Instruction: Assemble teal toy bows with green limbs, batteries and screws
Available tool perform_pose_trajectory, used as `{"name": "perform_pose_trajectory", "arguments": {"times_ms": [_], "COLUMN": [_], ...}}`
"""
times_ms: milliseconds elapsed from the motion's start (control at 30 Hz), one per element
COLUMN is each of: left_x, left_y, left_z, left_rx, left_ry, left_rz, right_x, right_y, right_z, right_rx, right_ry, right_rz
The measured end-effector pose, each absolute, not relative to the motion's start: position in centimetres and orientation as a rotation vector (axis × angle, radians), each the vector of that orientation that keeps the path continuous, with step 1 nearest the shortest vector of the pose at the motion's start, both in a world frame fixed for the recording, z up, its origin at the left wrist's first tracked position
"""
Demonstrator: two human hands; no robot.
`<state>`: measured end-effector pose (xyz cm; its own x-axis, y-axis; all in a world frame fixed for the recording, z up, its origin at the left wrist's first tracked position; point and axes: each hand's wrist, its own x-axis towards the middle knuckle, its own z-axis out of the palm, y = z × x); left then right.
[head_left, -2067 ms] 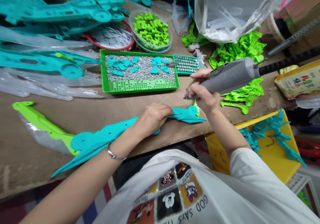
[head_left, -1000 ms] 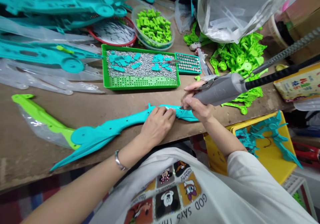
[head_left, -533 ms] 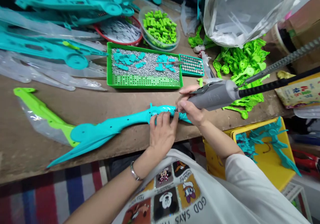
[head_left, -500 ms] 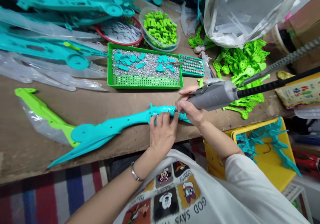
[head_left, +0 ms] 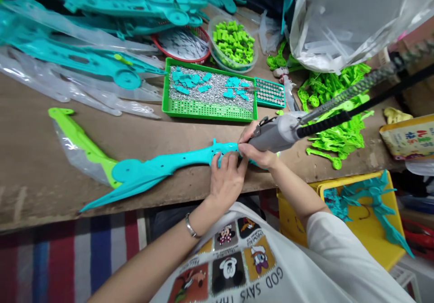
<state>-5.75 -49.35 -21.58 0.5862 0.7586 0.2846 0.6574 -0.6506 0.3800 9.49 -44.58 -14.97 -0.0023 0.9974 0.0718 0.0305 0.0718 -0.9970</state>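
A long turquoise plastic toy bow piece lies along the front of the workbench, with a lime-green curved tip and a clear plastic blade at its left end. My left hand grips the piece near its right part, fingers curled over the top. My right hand is wrapped round a grey electric screwdriver, its nose pointing down and left at the piece beside my left fingers. The driver's bit and the screw spot are hidden behind my hands.
Behind the piece stand a green tray of screws and turquoise bits, a tub of lime parts and a red basket. Turquoise pieces pile up left, lime parts right. A yellow bin is lower right.
The view has shifted, so bench things sit further right in the picture. The screwdriver in my right hand has come a little left, closer to my left hand, which stays on the bow piece.
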Motion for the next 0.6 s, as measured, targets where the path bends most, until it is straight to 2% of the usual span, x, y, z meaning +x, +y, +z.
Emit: {"name": "perform_pose_trajectory", "arguments": {"times_ms": [133,200,400,500,600], "left_x": [-5.2,-4.9,-5.7,-8.6,-13.9], "left_y": [-49.4,-49.6,-49.2,-48.3,-46.7], "left_z": [-21.5,-21.3,-20.1,-18.1,-15.9], "left_rx": [2.535,2.503,2.443,2.374,2.318], "left_ry": [1.197,1.209,1.089,0.957,1.074], "left_rz": [0.617,0.61,0.649,0.743,0.82], "right_x": [10.0,10.2,9.6,9.2,9.4], "right_y": [-43.4,-42.8,-40.5,-39.4,-38.8], "right_z": [-13.9,-13.4,-13.5,-14.3,-14.7], "right_rx": [-1.121,-1.074,-1.061,-1.184,-1.254], "right_ry": [-1.414,-1.407,-1.198,-1.225,-1.251], "right_rz": [1.354,1.353,0.933,0.848,0.774]}}
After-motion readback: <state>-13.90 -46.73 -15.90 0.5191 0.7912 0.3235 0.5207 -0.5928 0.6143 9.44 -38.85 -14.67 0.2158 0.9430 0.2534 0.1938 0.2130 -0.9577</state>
